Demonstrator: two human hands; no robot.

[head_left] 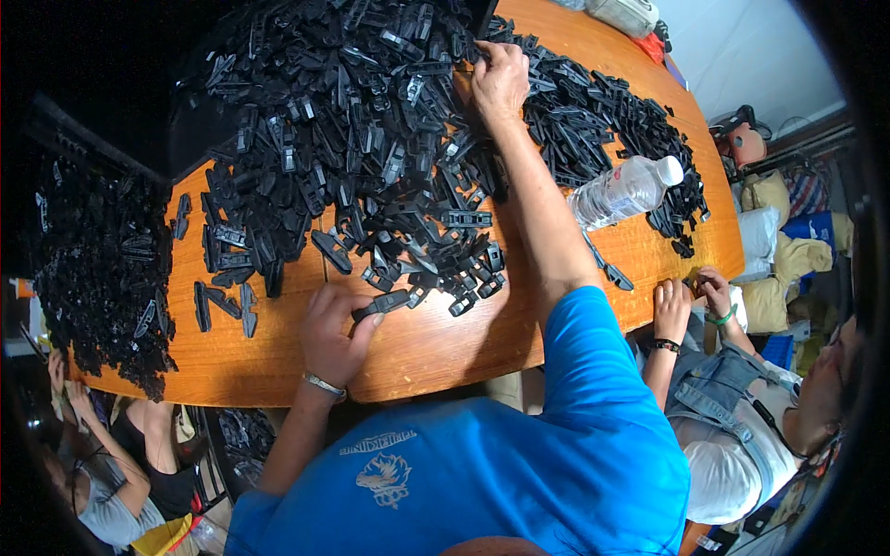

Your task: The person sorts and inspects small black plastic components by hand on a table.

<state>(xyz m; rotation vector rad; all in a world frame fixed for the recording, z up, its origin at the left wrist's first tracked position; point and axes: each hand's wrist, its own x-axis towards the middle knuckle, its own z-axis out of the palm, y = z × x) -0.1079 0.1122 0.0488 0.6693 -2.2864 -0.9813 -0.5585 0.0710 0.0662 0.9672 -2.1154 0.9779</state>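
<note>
A large heap of black plastic parts (362, 120) covers the far half of a round wooden table (436, 343). My left hand (332, 335) rests near the table's front edge and pinches one black plastic part (385, 303) between thumb and fingers. My right hand (501, 79) reaches far across the table and lies on the heap, fingers curled into the parts; whether it grips one is hidden.
A clear plastic water bottle (626, 190) lies on its side at the right. A second heap of black parts (102, 269) fills the left. A person's hands (691, 296) work at the right edge; another person (102, 482) sits lower left.
</note>
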